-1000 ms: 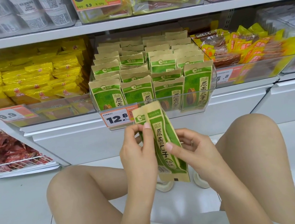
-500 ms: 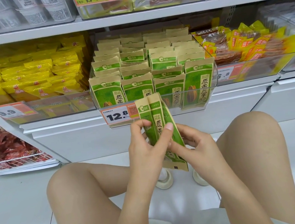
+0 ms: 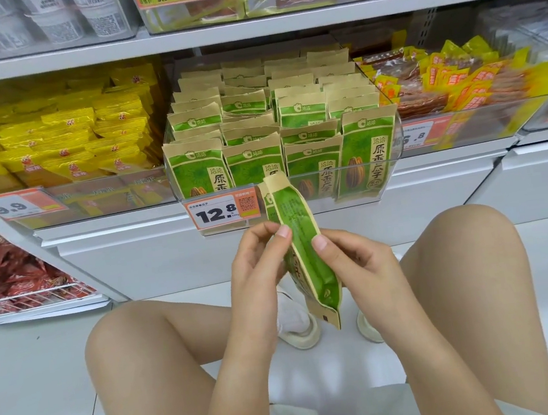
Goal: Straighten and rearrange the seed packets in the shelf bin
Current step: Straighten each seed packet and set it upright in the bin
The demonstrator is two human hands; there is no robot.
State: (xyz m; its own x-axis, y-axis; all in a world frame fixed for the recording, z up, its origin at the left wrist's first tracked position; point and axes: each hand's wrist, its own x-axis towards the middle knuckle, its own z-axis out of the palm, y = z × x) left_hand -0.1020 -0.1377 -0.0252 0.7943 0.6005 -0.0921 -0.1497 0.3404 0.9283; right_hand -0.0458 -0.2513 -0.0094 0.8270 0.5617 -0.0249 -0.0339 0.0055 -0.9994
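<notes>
Item: seed packets (image 3: 305, 251), held edge-on below the clear shelf bin (image 3: 392, 144)
Grip: left hand (image 3: 259, 264) and right hand (image 3: 355, 263) pinched their sides
Handling: judged light, crinkly, slippery; best held mid-edge

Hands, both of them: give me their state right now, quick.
Left hand: fingers pinch the green seed packets on their left side.
Right hand: fingers pinch the same packets from the right.

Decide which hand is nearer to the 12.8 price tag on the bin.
Left. The left hand sits just below the price tag, gripping the green packets. The right hand holds the packets' other side, farther right and slightly lower.
</notes>
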